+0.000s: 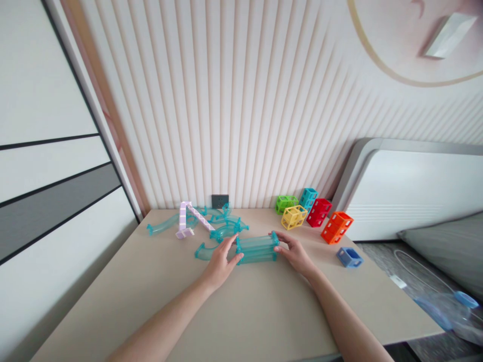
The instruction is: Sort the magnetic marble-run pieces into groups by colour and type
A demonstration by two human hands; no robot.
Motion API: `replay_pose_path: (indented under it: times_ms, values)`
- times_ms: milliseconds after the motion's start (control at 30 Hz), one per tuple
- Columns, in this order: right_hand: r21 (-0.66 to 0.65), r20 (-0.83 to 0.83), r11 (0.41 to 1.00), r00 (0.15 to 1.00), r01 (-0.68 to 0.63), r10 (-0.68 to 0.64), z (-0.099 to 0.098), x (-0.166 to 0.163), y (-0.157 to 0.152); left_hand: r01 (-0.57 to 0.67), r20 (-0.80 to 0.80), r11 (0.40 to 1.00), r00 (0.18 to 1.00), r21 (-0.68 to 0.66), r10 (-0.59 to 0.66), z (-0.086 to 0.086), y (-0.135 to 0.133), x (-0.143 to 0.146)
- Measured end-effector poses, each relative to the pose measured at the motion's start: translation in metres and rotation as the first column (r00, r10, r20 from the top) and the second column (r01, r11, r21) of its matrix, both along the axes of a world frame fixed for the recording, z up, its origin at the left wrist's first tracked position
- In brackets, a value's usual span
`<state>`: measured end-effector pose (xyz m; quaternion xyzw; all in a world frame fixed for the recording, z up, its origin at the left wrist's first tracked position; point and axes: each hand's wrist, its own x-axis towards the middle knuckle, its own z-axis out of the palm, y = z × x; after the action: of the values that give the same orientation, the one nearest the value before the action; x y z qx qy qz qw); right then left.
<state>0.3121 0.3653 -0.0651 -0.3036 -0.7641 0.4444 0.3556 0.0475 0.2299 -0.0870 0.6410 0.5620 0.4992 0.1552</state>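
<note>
Beige, smooth-surfaced worktop [151, 301] spreads across the foreground, with two bare forearms reaching over it. Between the hands, at the middle of the worktop, sits a compact bundle of straight, translucent teal plastic troughs [258, 249], set lengthwise together in layers. The left hand [222, 260] pinches its left end between thumb and fingers; the right hand [297, 255] grips the right end the same way. Whether the bundle rests on the surface or is slightly raised, I cannot tell. Gathering the straight pieces looks well advanced, while the curved ones appear unsorted: a curved translucent teal trough [206, 252] lies just beyond the left hand, left of the bundle. To the right stand openwork plastic blocks, apart from the troughs: a small blue one [350, 257] nearest, then orange [337, 227], yellow [294, 217], red [319, 212], green [286, 204] and turquoise [308, 199]. Farther left, pale lilac plastic strips [183, 216] lie among more loose teal curves [164, 224], not joined into the bundle. Behind rises a cream, vertically ribbed wall [241, 100] with a black socket plate [220, 201].
</note>
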Motion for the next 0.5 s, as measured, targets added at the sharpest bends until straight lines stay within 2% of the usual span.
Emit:
replay_pose_path:
  times_ms: [267, 500]
  values:
    - [-0.082, -0.048, 0.995, 0.997, -0.058, 0.054, 0.0025, 0.0037, 0.0057, 0.012, 0.007, 1.000, 1.000, -0.005, -0.012, -0.0039, 0.0024, 0.0041]
    - [-0.119, 0.019, 0.991, 0.997, -0.068, 0.070, -0.0020, 0.0068, 0.0054, 0.010, 0.003, 0.999, 1.000, -0.034, -0.010, -0.0036, 0.0030, 0.0068]
